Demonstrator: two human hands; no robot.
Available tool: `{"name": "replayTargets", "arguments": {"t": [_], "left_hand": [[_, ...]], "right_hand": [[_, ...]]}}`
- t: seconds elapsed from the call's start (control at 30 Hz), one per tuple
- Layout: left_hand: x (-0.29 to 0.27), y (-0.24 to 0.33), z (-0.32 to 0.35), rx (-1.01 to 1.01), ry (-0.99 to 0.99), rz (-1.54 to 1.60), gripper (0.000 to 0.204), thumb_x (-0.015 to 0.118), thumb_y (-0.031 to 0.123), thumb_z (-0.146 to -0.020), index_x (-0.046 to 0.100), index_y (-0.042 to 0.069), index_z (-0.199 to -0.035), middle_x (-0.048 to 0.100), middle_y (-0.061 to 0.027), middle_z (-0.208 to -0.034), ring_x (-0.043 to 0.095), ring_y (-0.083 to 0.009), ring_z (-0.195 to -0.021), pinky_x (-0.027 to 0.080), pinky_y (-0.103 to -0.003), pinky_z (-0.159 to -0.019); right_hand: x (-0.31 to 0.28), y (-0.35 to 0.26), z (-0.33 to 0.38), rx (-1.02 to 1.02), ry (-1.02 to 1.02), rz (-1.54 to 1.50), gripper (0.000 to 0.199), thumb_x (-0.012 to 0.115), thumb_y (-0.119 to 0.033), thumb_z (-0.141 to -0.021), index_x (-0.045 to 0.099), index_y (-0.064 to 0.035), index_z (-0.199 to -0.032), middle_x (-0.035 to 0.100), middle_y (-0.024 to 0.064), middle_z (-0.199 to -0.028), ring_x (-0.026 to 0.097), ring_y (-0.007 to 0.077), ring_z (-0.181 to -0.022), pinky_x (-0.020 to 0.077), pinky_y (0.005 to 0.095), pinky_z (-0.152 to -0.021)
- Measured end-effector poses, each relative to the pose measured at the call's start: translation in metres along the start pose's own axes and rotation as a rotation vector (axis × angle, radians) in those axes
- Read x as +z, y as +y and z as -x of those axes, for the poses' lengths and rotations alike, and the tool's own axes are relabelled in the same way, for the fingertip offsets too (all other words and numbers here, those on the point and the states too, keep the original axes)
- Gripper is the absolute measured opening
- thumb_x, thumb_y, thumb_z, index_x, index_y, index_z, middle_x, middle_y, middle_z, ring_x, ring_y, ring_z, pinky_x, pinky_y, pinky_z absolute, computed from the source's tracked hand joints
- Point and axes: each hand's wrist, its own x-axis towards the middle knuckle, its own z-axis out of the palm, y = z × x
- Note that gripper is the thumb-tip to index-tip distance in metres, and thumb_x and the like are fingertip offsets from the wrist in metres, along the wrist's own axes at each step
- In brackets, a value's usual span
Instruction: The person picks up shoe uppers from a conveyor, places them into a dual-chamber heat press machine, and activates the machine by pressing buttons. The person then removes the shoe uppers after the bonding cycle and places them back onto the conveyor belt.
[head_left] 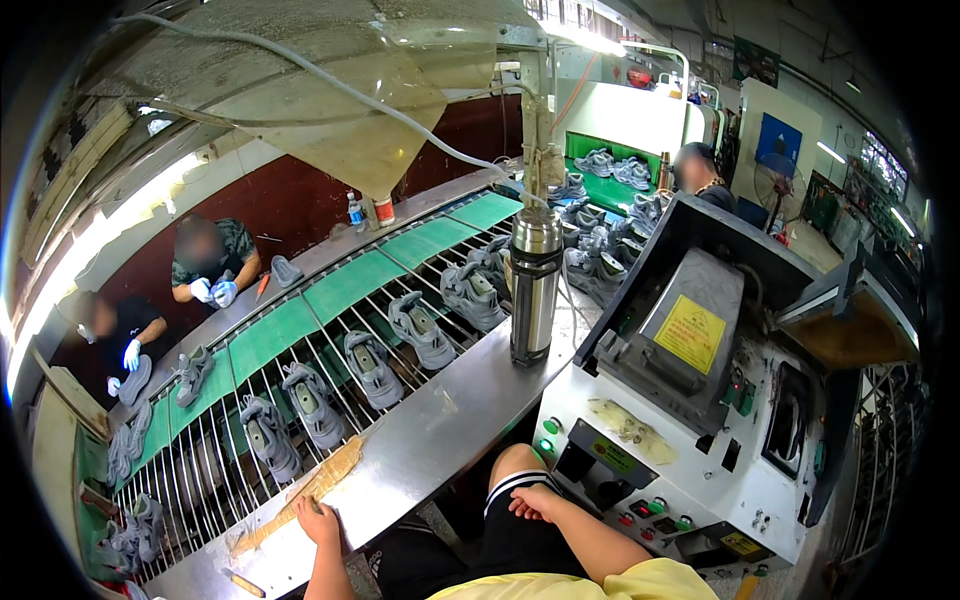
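Note:
My left hand (318,521) rests at the near edge of the metal ledge (455,415), its fingers lying on a strip of brown cardboard (310,490), holding nothing. Over my knee, my right hand (536,502) is loosely curled with nothing visible in it. Beyond the ledge, several grey sneakers stand on a rack of metal rods; the nearest to my left hand are one shoe (268,438) and another shoe (314,405) beside it. Farther right along the row are a third shoe (373,370) and further ones.
A steel thermos (535,290) stands on the ledge. A white machine (640,470) with buttons is at my right. Across the green belt (350,290), two gloved co-workers handle shoe parts; another person (700,175) is at the far right. A small tool (243,583) lies lower left.

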Motion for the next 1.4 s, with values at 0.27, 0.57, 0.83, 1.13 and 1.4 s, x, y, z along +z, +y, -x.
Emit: {"name": "replayTargets", "arguments": {"t": [0.27,0.57,0.83,1.13,1.4], "left_hand": [[-0.014,0.018,0.022,0.035,0.019,0.108,0.027,0.060,0.003,-0.072,0.061,-0.002,-0.098,0.059,-0.0214,-0.113,0.052,-0.0394,-0.109,0.040,-0.045,-0.097],[-0.022,0.025,0.035,0.262,0.091,0.117,0.022,0.059,-0.002,-0.066,0.058,-0.002,-0.088,0.060,-0.0217,-0.098,0.055,-0.0394,-0.094,0.044,-0.045,-0.085],[-0.025,0.055,0.032,0.048,-0.148,-0.065,0.026,0.059,0.009,-0.068,0.052,-0.006,-0.088,0.055,-0.0259,-0.103,0.048,-0.0430,-0.100,0.041,-0.048,-0.088],[-0.018,0.061,0.048,0.035,-0.095,-0.045,0.039,0.057,0.014,-0.076,0.051,-0.008,-0.107,0.046,-0.0301,-0.131,0.035,-0.0476,-0.126,0.027,-0.051,-0.107],[-0.027,0.056,0.050,0.003,-0.065,-0.084,0.029,0.057,0.009,-0.075,0.051,-0.006,-0.099,0.047,-0.0305,-0.129,0.037,-0.0466,-0.125,0.028,-0.051,-0.106]], "right_hand": [[-0.002,0.000,0.001,0.014,0.013,0.007,0.029,0.051,-0.028,-0.083,0.067,-0.0049,-0.077,0.061,0.0032,-0.064,0.049,0.0119,-0.046,0.0361,0.0239,-0.042],[0.005,0.000,0.011,-0.037,0.048,0.006,0.030,0.051,-0.029,-0.084,0.065,-0.0034,-0.077,0.062,0.0050,-0.066,0.051,0.0132,-0.048,0.0381,0.0245,-0.045],[0.010,0.000,0.017,-0.112,0.101,0.023,0.030,0.052,-0.028,-0.082,0.065,-0.0013,-0.083,0.064,0.0082,-0.067,0.054,0.0150,-0.049,0.0391,0.0264,-0.044],[-0.003,0.011,0.055,-1.101,0.948,0.459,0.012,0.064,-0.006,-0.075,0.068,-0.0030,-0.087,0.064,0.0105,-0.071,0.062,0.0185,-0.057,0.0498,0.0295,-0.055],[-0.173,-0.090,0.139,-1.107,1.646,0.655,0.051,0.066,-0.010,-0.074,0.050,-0.0036,-0.122,0.056,0.0187,-0.114,0.055,0.0354,-0.105,0.0439,0.0424,-0.090]]}}
